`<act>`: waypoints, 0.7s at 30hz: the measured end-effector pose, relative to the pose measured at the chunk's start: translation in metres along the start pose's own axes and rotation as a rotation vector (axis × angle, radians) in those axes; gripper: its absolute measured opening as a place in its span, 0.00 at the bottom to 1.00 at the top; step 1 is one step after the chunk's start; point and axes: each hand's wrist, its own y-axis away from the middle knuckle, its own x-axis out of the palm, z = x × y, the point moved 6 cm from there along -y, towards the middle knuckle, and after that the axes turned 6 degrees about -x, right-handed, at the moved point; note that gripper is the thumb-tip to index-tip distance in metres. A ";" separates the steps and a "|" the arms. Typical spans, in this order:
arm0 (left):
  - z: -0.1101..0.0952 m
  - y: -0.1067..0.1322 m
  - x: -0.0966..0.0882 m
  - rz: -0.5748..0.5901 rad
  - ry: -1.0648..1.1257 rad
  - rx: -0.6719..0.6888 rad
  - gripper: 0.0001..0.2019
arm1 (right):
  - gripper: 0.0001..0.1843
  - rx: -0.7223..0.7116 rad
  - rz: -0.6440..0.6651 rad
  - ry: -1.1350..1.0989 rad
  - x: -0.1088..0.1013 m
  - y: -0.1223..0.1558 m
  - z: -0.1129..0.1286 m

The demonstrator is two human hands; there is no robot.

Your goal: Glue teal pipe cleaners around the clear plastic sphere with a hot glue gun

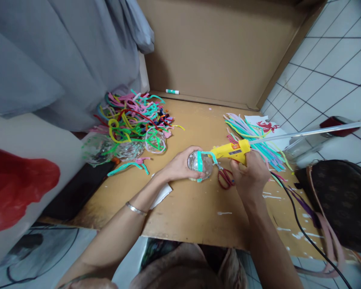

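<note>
My left hand [183, 163] is wrapped round a clear, rounded plastic piece [207, 167], which looks like a bottle bottom. A turquoise pipe cleaner [200, 161] runs across it, with one end sticking out to the right. My right hand [250, 170] grips a yellow hot glue gun [231, 151], its nozzle close to the pipe cleaner; whether they touch I cannot tell. A long clear glue stick [303, 133] juts out of the gun's back. Beneath the gun lie red-handled scissors [225, 179], partly behind the plastic piece.
Tangled colourful pipe cleaners [132, 116] and clear plastic pieces [128, 150] lie at the left. Straight pipe cleaners [258, 140] fan out at the right, near a brown bag [339, 200]. A black cord [297, 220] crosses the table's right side. A small glue tube [172, 92] lies at the back.
</note>
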 end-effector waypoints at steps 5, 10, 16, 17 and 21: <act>-0.001 0.000 0.000 -0.002 -0.006 -0.004 0.35 | 0.06 0.004 0.010 0.005 0.002 0.001 -0.002; -0.003 0.000 -0.001 -0.003 -0.006 -0.006 0.35 | 0.05 0.027 0.027 0.017 0.003 0.001 -0.003; -0.004 0.001 0.000 0.006 0.008 -0.010 0.35 | 0.04 0.023 0.011 0.004 0.001 0.001 -0.004; -0.005 0.001 0.000 0.009 0.008 -0.009 0.35 | 0.04 0.019 0.013 -0.003 0.001 0.001 -0.004; -0.005 0.001 0.000 0.005 -0.003 -0.003 0.34 | 0.03 0.033 0.013 -0.023 0.002 0.002 -0.006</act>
